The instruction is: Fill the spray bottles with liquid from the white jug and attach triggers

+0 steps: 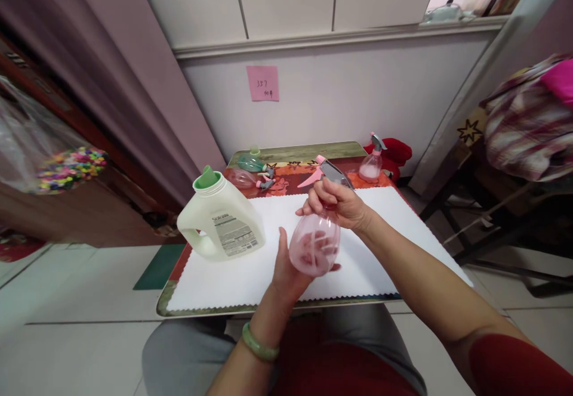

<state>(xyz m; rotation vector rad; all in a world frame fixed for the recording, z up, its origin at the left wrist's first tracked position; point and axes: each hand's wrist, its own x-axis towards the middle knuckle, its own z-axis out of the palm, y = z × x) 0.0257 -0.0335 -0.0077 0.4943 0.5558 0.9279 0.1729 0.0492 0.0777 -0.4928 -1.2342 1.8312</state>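
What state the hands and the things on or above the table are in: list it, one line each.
Right hand: closed around the held spray bottle's neck
Left hand: open, cupping the bottle from below
Held spray bottle: tilted; contents unclear
Jug: upright, cap off, green spout showing
Green spray bottle: lying on its side
Rear-left pink spray bottle: lying on its side
Rear-right pink spray bottle: upright, partly filled
White mat: spread flat

This looks like a room in someone's home. A purple curtain hangs on one side, and a checked cloth sits in a heap on the other. There is a low little table, a shiny tile floor, and a see-through bag with bright bits in it.
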